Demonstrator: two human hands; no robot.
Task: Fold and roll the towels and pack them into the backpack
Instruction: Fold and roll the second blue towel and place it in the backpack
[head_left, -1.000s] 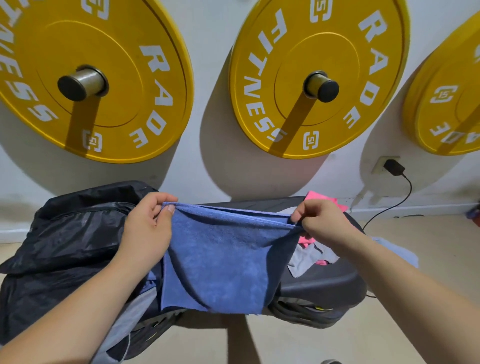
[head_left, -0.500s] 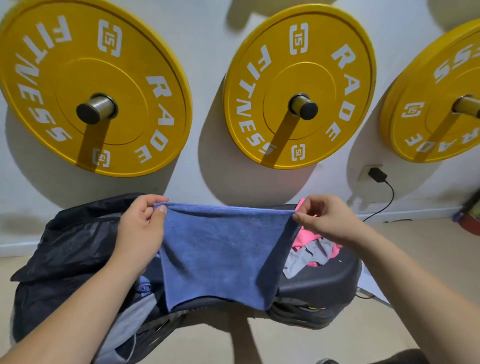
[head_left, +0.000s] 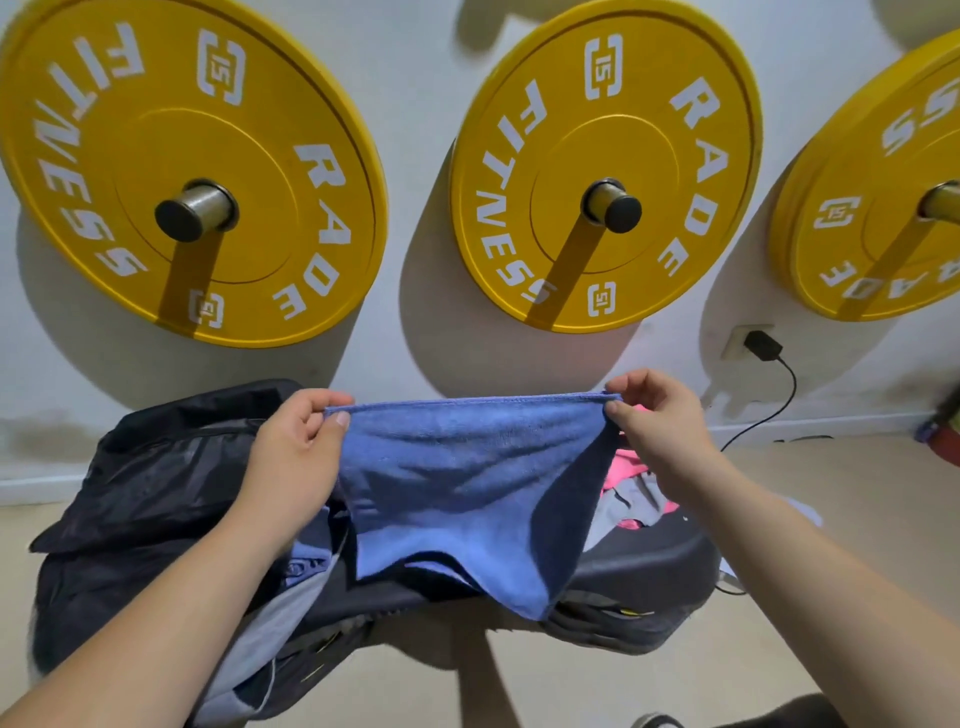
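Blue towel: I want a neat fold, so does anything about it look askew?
The blue fabric towel hangs level along the top, pinched at its corners by the left hand and right hand, but its bottom hem is crooked, dipping to a point at lower right.

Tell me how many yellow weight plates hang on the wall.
3. The left plate hangs above the backpack, the middle plate above the blue towel, the right plate is cut by the frame edge. Others may lie outside the view.

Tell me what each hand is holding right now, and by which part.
Both hold the blue towel by its top edge: the left hand pinches the left top corner, the right hand pinches the right top corner. The towel hangs stretched between them.
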